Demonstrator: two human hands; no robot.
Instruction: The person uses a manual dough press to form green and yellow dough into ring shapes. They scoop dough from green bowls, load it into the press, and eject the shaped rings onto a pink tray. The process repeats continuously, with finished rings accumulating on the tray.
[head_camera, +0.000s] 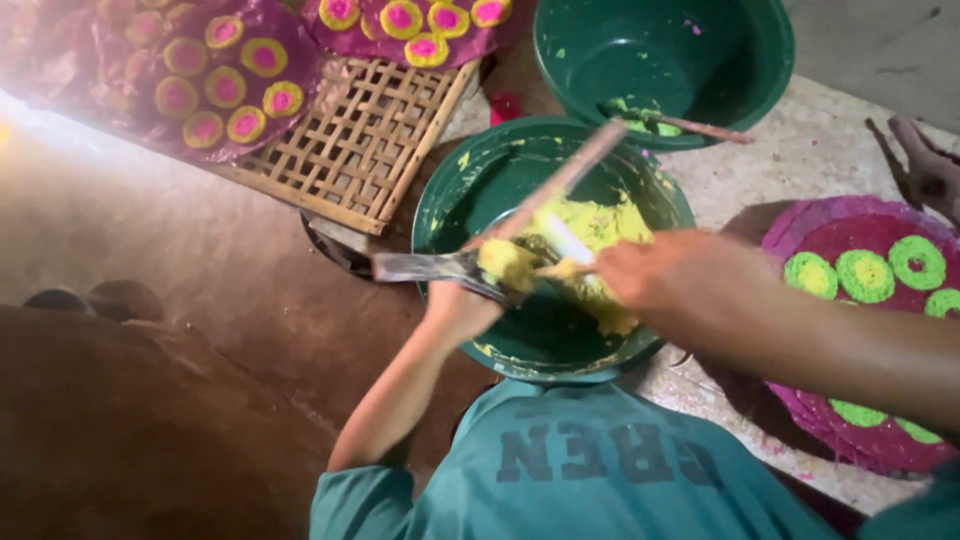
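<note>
1. The left hand (455, 312) is closed around the near end of a flat metal blade (425, 266). The blade lies level across the rim of the green bowl (440, 205) and carries a lump of yellow paste (505, 262).
2. The right hand (650, 272) is blurred. Its fingers seem pinched on a short pale stick (568, 243) that touches the lump, though the exact grip cannot be told.
3. A long wooden rod (565, 178) slants over the bowl, and whether either hand holds it is unclear.
4. More paste sits inside the bowl, so the step looks like scraping or shaping paste on the blade.
5. The next move calls for a level blade and light pressure.
6. Around the bowl are a second green bowl (760, 60), a woven tray (360, 140) and ringed discs (865, 275).
</note>
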